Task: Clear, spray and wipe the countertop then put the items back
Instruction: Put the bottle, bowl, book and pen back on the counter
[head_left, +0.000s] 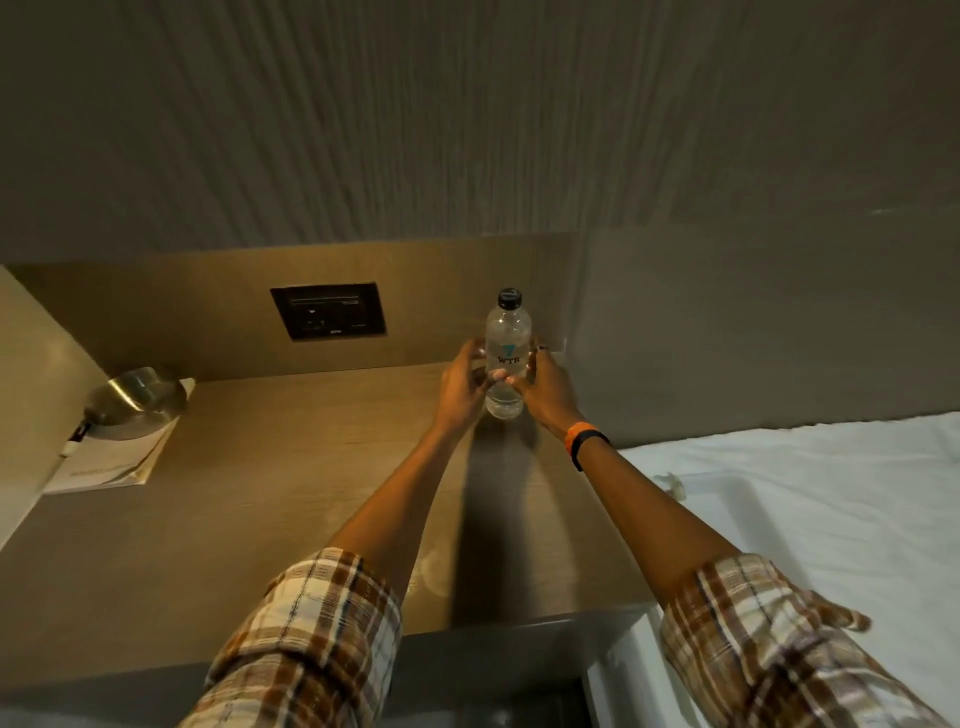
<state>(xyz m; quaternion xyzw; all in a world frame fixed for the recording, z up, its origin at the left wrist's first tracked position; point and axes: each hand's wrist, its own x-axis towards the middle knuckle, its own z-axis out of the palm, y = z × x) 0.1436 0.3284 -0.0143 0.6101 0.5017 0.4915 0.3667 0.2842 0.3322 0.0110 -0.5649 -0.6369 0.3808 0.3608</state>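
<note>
Left hand (464, 383) curling around the left side of the water bottle (506, 353), fingers (475, 347) pressing the clear plastic at label height. Right hand (543, 387) closing on the opposite side, thumb lying across the lower front of the bottle, a ring showing on one finger. Both hands clamping the bottle between them; whether its base is touching the counter (291, 499) or hanging just above it, impossible to tell. Standing upright, black cap (509, 299) on top, near the back right corner of the counter, just beside the low back panel. Orange and black wristband (586, 441) sitting on the right wrist; plaid sleeves (306, 639) rolled up on both forearms.

Lying bare between the hands and the near edge: a wide stretch of the counter. Sitting in the back panel to the left of the bottle: a dark socket plate (329, 310). Resting well apart at the far left edge: a metal lamp shade (137, 397) over some papers (111, 462). Running along the counter's right edge, lower down: a bed with a white sheet (831, 499).
</note>
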